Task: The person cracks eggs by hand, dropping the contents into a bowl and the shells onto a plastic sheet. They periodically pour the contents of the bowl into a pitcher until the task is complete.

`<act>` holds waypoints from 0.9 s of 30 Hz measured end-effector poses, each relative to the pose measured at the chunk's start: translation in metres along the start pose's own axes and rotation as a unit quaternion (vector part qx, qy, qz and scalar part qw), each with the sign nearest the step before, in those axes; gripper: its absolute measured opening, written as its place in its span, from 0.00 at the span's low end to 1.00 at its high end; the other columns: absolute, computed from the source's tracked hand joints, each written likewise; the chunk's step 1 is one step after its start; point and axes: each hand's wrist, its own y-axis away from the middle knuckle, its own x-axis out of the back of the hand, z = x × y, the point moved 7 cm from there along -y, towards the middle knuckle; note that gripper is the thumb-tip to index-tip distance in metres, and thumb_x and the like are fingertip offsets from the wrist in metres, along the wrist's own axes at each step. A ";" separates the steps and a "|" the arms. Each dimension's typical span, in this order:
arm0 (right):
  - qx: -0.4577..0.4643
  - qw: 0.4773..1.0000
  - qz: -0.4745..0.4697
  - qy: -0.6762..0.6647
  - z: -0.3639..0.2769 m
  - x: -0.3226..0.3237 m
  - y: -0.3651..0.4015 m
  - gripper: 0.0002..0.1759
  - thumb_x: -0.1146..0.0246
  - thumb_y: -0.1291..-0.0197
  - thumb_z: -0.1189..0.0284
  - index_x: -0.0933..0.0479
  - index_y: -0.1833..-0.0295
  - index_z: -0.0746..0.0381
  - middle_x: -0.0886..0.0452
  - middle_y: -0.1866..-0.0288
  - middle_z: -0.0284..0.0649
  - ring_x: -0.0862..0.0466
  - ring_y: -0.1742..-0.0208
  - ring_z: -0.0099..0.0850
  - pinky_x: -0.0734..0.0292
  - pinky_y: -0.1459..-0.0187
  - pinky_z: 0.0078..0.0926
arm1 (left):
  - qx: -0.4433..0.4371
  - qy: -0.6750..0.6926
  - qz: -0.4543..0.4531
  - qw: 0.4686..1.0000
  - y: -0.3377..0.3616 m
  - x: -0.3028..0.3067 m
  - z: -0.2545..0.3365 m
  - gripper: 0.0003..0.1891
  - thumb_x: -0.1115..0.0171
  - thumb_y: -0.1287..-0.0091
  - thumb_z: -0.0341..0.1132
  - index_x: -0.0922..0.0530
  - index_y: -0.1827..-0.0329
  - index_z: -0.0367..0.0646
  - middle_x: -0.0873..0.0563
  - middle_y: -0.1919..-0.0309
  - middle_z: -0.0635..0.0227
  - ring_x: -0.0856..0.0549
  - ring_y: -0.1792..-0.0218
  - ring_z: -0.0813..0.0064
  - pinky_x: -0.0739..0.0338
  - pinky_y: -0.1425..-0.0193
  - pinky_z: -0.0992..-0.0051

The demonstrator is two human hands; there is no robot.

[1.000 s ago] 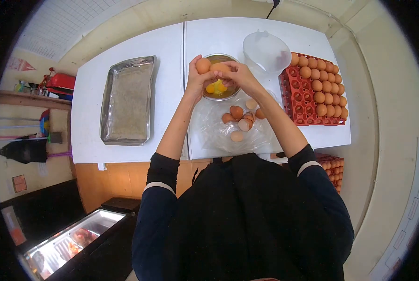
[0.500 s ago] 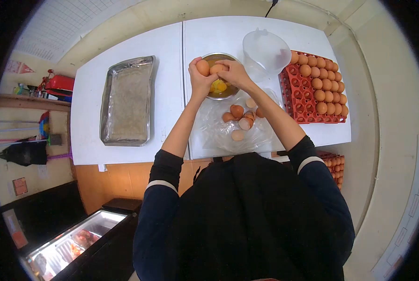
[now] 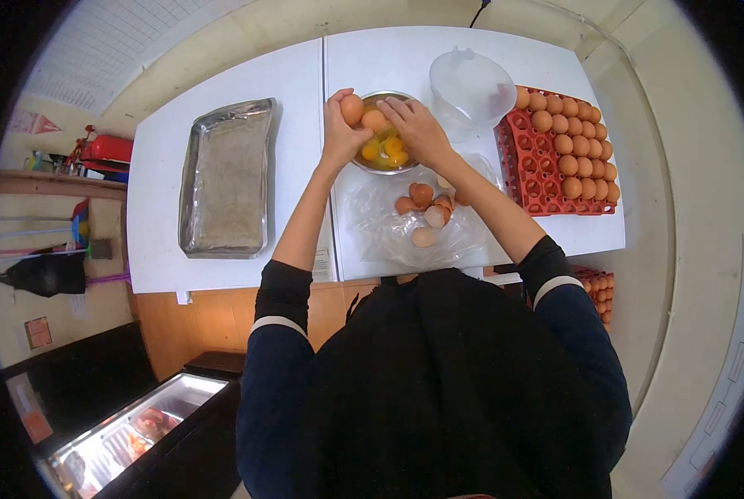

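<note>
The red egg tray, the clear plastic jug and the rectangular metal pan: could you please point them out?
Red egg tray (image 3: pixel 521 170): head view, bare cups.
Clear plastic jug (image 3: pixel 465 90): head view, body.
Rectangular metal pan (image 3: pixel 226 183): head view, inner bottom.

The person wears navy sleeves (image 3: pixel 279 374) with pale bands (image 3: pixel 280 323) and black cuffs (image 3: pixel 285 287). A black garment (image 3: pixel 438 374), perhaps an apron, covers the torso.

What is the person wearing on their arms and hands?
The left hand and right hand are bare, with no gloves. Dark blue sleeves reach down the arms, each with a thin cream band around it. Past the band comes a black cuff, and the forearms are uncovered.
</note>
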 end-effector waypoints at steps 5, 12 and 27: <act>-0.037 0.999 -0.013 0.013 -0.020 0.039 0.020 0.32 0.40 0.62 0.82 0.33 0.45 0.61 0.30 0.48 0.44 0.28 0.52 0.43 0.28 0.54 0.34 | -0.025 -0.082 -0.028 0.996 0.024 -0.011 0.053 0.33 0.38 0.61 0.23 0.37 0.46 0.40 0.34 0.52 0.57 0.31 0.47 0.60 0.32 0.44 0.69; -0.213 0.944 -0.227 -0.115 0.004 0.046 0.121 0.28 0.39 0.58 0.77 0.32 0.46 0.62 0.29 0.50 0.48 0.26 0.52 0.45 0.27 0.56 0.38 | 0.004 -0.147 -0.141 0.979 0.106 -0.083 0.058 0.32 0.35 0.59 0.24 0.36 0.47 0.39 0.33 0.55 0.54 0.31 0.49 0.53 0.33 0.46 0.66; -0.403 0.893 -0.034 0.199 0.175 0.185 0.180 0.17 0.35 0.59 0.74 0.27 0.61 0.66 0.26 0.62 0.52 0.24 0.60 0.47 0.27 0.58 0.39 | 0.392 0.465 -0.092 0.789 0.102 -0.079 0.033 0.22 0.47 0.36 0.39 0.40 0.40 0.50 0.27 0.53 0.56 0.21 0.63 0.62 0.22 0.58 0.68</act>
